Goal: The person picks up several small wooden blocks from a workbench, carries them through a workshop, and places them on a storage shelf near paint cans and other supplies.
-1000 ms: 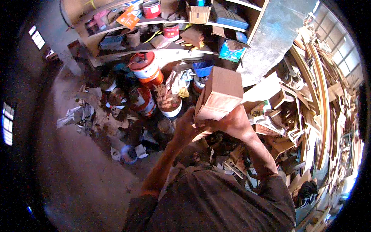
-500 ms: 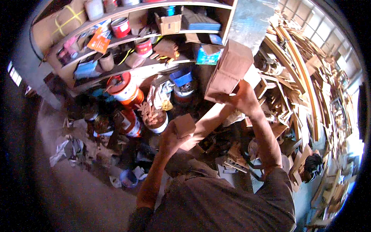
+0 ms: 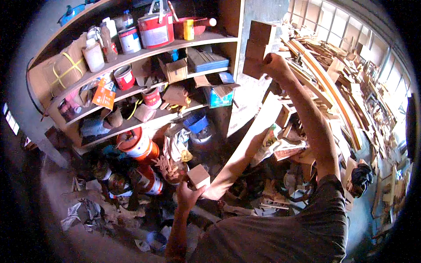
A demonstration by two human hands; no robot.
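Note:
In my left hand (image 3: pixel 187 198) is a small squared wooden block (image 3: pixel 199 175), the fingers and thumb closed around its lower part. My right hand (image 3: pixel 278 68) is raised at arm's length to the upper right. Its curled fingers press against the lower side of a tall brown stack of blocks (image 3: pixel 258 49), tight enough to look gripped. Most of these fingertips are hidden. A pale plank (image 3: pixel 247 151) slants from beside my left hand toward the upper right; whether the left hand touches it I cannot tell.
Shelves (image 3: pixel 131 57) hold paint cans, bottles, boxes and a blue case (image 3: pixel 208 60). Orange and white buckets (image 3: pixel 138 144) crowd the floor below. Piled timber (image 3: pixel 333 79) fills the right side. Scraps and crumpled sheets (image 3: pixel 83 215) litter the left floor.
The right hand and brown stack have moved up and farther away, the arm straightening. My left hand still holds its block, lower in view. The view has tilted up, showing more of the upper shelf.

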